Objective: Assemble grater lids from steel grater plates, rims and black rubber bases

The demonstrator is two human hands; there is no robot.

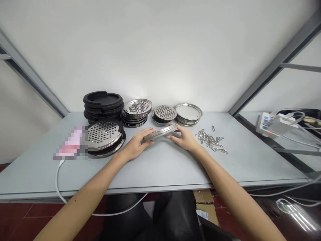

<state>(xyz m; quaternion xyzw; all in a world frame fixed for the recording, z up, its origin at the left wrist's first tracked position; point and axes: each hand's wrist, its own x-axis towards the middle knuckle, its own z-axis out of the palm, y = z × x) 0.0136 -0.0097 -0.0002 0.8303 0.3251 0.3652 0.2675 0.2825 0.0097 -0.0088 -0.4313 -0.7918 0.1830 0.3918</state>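
Note:
Between my two hands, above the middle of the table, is a small stack of round metal discs [160, 132], seen edge-on and tilted up to the right. My left hand [137, 144] grips its left end, thumb below and fingers behind. At the right end, my right hand [185, 136] pinches the rim. Behind them stands a short pile of round metal grater plates [165, 113]. Next to it is a stack of plain metal discs [188, 112], and on the left a stack of grater discs with raised teeth [138, 107]. The held discs' faces are hidden.
Black rings [102, 102] are stacked at the back left, before them grater discs with black rims [104, 134]. A blurred pink item [71, 142] with a white cable lies left. Small metal clips [209, 139] lie right. A power strip [265, 124] sits beyond the shelf frame.

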